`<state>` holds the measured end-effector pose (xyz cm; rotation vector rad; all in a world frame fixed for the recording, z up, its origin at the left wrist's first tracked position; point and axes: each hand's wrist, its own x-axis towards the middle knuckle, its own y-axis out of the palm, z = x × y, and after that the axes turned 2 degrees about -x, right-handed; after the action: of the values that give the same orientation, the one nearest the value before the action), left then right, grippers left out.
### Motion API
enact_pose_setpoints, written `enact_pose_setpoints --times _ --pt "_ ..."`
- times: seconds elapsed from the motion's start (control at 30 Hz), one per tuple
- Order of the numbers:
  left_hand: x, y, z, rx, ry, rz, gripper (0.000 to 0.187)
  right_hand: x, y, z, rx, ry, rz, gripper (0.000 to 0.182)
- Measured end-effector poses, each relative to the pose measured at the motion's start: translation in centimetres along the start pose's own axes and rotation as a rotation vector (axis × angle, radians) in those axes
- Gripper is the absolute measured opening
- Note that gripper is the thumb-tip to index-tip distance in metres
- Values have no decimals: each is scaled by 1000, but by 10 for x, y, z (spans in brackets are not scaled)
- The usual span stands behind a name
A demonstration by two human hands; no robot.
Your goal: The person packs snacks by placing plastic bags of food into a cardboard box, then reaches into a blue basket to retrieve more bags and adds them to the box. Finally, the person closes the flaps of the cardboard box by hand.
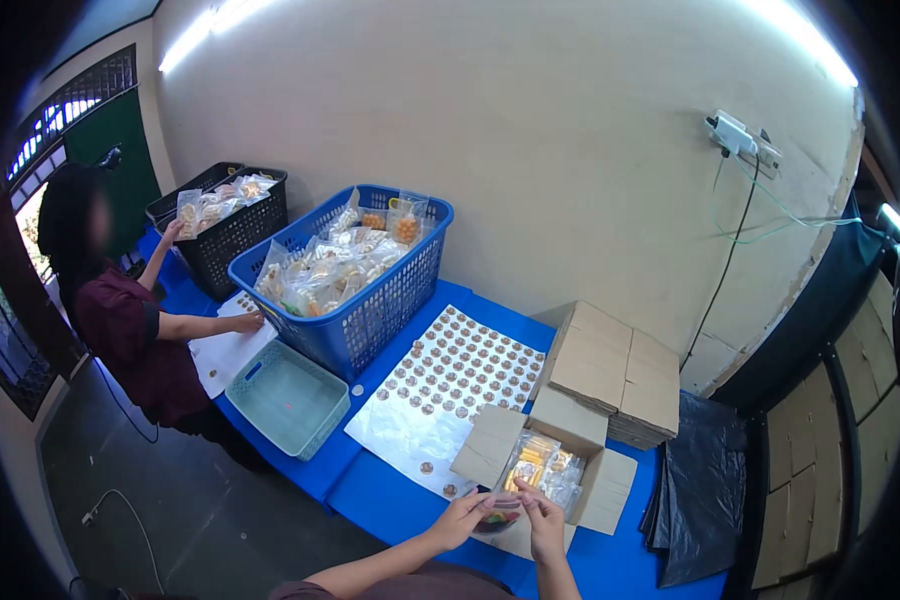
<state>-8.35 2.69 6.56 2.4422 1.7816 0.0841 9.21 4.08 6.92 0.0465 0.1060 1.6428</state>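
Between my two hands is a small clear plastic packet (500, 517) with something dark, red and green in it. My left hand (460, 522) pinches its left side, and my right hand (542, 522) grips its upper right edge. Just beyond them stands an open cardboard box (592, 478) with its flaps spread. Inside lie several clear packets (530, 462), some with yellow-orange contents. To the left of the box is a white sheet of round stickers (395, 440), with rows of brown labels and a bare area where the backing shows.
A blue basket (370, 310) and a black basket (235, 235) hold many packets. An empty green tray (288, 400) sits at the table edge. Flattened cartons (610, 365) are stacked at the wall, near black plastic sheets (705, 480). A co-worker (120, 320) stands at left, holding a packet.
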Motion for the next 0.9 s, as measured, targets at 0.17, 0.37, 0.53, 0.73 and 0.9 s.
enact_pose_setpoints --times 0.17,0.37,0.53,0.73,0.9 --pt "0 -2 -9 25 115 -97 44 1 -1 6 21 -118 -129 31" --pt "1 3 -23 239 330 -37 53 -11 14 11 -87 -246 30 52" --pt "-4 13 -17 2 155 -151 49 -8 28 18 57 -262 131 47" --pt "-2 -10 9 2 -144 -81 40 8 10 -4 -123 -218 101 40" --pt "-2 -7 16 -172 -123 -19 42 3 10 -2 177 5 -49 28"
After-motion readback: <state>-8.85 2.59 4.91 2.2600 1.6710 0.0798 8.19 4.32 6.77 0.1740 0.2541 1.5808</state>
